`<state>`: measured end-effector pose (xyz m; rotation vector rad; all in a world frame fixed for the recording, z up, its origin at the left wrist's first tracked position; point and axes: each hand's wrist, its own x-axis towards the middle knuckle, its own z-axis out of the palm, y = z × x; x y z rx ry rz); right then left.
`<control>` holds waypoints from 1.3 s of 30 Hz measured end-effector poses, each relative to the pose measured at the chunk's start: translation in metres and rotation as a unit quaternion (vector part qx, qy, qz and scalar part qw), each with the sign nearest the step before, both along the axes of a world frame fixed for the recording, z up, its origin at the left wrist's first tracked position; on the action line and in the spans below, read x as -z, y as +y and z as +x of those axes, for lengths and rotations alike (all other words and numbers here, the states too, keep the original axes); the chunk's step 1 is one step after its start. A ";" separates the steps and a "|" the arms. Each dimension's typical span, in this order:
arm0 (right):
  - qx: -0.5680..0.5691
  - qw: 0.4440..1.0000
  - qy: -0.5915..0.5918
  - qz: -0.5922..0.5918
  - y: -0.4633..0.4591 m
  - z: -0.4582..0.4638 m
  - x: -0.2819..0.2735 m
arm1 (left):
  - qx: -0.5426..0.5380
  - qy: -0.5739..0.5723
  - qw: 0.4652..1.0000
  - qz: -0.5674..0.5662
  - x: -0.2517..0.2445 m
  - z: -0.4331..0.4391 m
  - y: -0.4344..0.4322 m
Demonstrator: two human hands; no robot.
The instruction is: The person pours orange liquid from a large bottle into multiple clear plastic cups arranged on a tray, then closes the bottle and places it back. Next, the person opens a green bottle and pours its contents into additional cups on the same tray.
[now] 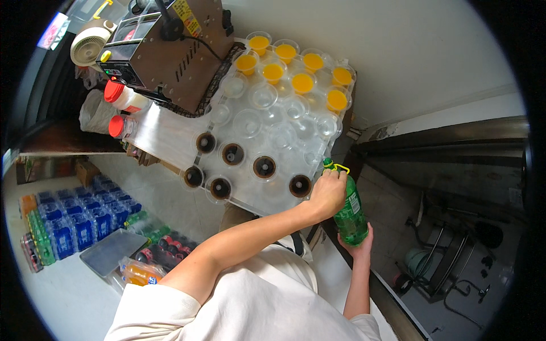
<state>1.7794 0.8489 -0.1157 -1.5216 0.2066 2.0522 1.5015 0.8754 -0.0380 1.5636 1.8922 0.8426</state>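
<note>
A large green plastic soda bottle [353,213] with a yellow carrying handle is tilted at the table's right edge. My left hand [327,192] grips it near the neck. Under its base my right hand [360,242] is closed around the bottom. The bottle's top lies close to the clear plastic cups on the table [251,203]. Several cups of dark drink [264,167] stand along the near and left side. Several cups of orange drink [302,82] fill the far side. Cups that look empty [247,123] stand between them.
At the far left of the table sits a brown metal machine [179,59] with a cord. Two red-lidded jars [121,126] lie beside it. A wall [384,55] rises behind the cups. Packs of bottled water [85,221], soda bottles and a grey tray [113,251] are on the lower left.
</note>
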 end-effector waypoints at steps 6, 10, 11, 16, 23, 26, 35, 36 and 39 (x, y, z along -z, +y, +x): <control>-0.020 1.000 -0.021 -0.003 -0.001 -0.007 -0.016 | 0.009 0.002 1.000 0.006 0.000 0.000 0.002; -0.008 0.999 -0.029 -0.013 -0.002 -0.012 -0.023 | 0.014 0.004 1.000 -0.005 0.000 0.000 0.004; -0.006 1.000 -0.023 -0.014 -0.002 -0.012 -0.024 | 0.015 0.005 1.000 -0.006 0.000 0.000 0.004; 0.002 1.000 -0.017 -0.014 -0.003 -0.010 -0.022 | 0.019 0.002 1.000 -0.007 0.000 -0.001 0.004; 0.015 1.000 -0.022 -0.012 -0.006 -0.005 -0.017 | 0.023 0.004 1.000 -0.006 -0.002 -0.001 0.005; 0.012 1.000 -0.016 -0.009 -0.006 -0.004 -0.016 | 0.022 0.003 1.000 -0.004 -0.003 -0.001 0.005; -0.015 1.000 -0.010 0.008 -0.007 -0.006 -0.022 | 0.027 -0.003 1.000 -0.013 -0.006 -0.001 0.005; -0.015 1.000 -0.013 0.009 -0.007 -0.006 -0.021 | 0.026 0.000 1.000 -0.011 -0.006 -0.001 0.005; 0.000 1.000 -0.028 -0.004 -0.007 -0.006 -0.019 | 0.029 0.002 1.000 -0.013 -0.006 -0.001 0.005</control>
